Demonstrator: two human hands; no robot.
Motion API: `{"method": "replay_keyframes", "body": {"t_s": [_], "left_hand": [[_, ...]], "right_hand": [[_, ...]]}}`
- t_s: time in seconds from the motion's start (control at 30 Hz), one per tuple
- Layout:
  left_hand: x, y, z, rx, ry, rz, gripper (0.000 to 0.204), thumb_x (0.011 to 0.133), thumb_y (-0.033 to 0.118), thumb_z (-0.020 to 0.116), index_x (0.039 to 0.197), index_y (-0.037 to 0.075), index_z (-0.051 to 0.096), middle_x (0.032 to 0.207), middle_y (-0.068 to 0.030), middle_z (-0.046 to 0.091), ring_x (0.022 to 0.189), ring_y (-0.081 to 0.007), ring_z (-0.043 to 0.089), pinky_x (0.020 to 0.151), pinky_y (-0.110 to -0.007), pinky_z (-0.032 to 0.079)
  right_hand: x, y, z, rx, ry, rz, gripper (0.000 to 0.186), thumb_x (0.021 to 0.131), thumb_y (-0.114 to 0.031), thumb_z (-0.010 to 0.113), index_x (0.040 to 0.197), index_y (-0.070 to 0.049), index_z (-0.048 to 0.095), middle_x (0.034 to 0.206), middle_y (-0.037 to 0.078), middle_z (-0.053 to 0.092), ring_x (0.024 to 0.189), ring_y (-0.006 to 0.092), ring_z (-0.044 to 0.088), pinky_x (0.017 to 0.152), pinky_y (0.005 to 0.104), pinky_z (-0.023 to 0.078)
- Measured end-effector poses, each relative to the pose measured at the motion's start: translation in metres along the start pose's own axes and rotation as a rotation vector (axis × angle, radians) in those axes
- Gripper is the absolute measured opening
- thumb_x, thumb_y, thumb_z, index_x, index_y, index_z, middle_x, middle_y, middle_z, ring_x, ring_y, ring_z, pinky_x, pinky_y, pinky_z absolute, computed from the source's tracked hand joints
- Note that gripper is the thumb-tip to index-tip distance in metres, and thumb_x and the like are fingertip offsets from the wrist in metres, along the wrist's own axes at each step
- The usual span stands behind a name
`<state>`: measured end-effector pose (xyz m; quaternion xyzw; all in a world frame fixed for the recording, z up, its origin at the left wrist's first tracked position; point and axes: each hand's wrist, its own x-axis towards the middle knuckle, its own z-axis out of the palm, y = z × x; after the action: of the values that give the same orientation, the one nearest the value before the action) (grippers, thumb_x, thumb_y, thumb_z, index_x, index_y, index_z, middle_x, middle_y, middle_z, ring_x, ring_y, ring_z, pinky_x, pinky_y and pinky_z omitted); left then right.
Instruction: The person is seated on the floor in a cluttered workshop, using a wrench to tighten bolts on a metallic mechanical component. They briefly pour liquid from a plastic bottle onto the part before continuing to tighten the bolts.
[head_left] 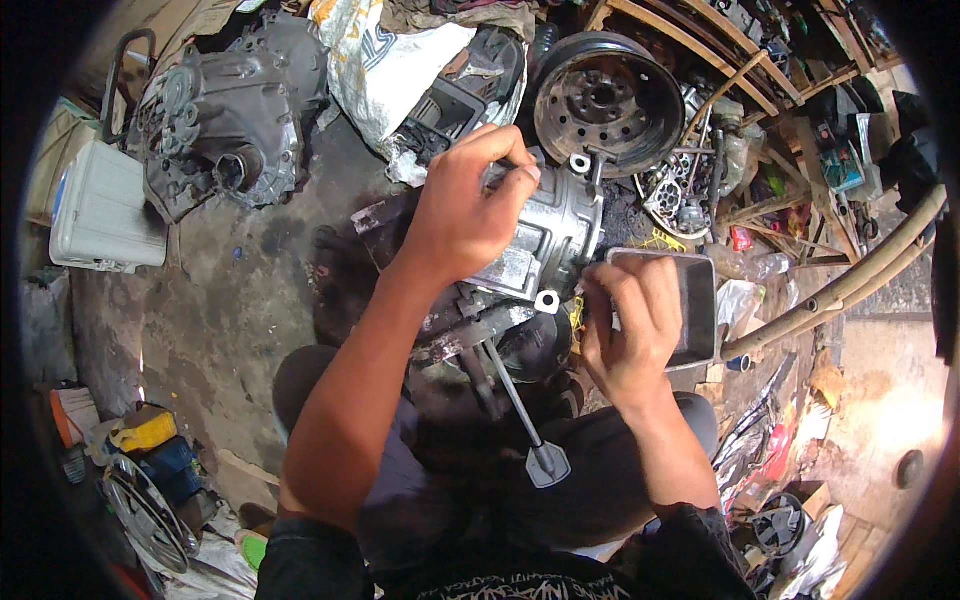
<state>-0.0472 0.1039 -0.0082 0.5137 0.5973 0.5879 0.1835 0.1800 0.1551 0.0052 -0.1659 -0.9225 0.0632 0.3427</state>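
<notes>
A silver cast-metal housing (566, 215) with mounting lugs, which looks like a compressor body, rests in front of me on a dark, greasy metal support (450, 340). My left hand (472, 205) is over its left side, fingers curled into a pinch near the top; whatever they grip is hidden. To the right of the housing, my right hand (635, 325) is closed with thumb and fingers bunched together, and any small thing in it cannot be made out. Behind that hand stands a grey rectangular tray (696, 310). A metal rod (515, 395) with a flat grey end slants toward me.
A large gearbox casing (235, 120) and a pale plastic container (108, 215) stand at the far left. Beyond the housing are a white sack (385, 70) and a steel wheel rim (608, 105). Wooden racks, bent poles (840, 290) and scattered parts crowd the right.
</notes>
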Motion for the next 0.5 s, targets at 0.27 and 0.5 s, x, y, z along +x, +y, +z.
{"method": "replay_keyframes", "body": {"t_s": [0.27, 0.5], "left_hand": [[-0.0004, 0.0006, 0.0031, 0.002, 0.008, -0.026, 0.017, 0.096, 0.010, 0.060, 0.094, -0.006, 0.061, 0.103, -0.0178, 0.072, 0.103, -0.0239, 0.069, 0.095, -0.036, 0.051], [0.0015, -0.0024, 0.0006, -0.001, -0.004, -0.019, 0.018, 0.096, 0.011, 0.059, 0.095, -0.007, 0.061, 0.102, -0.0178, 0.073, 0.104, -0.0236, 0.069, 0.096, -0.036, 0.051]], "right_hand": [[0.0041, 0.0013, 0.0036, -0.005, 0.042, 0.030, 0.038, 0.067, 0.002, 0.075, 0.104, -0.005, 0.072, 0.095, 0.011, 0.062, 0.085, 0.0330, 0.057, 0.072, 0.0446, 0.045], [-0.0005, -0.0030, -0.0017, 0.064, 0.023, 0.066, 0.030, 0.073, 0.006, 0.079, 0.100, -0.003, 0.070, 0.094, 0.014, 0.063, 0.081, 0.0347, 0.060, 0.069, 0.0452, 0.048]]}}
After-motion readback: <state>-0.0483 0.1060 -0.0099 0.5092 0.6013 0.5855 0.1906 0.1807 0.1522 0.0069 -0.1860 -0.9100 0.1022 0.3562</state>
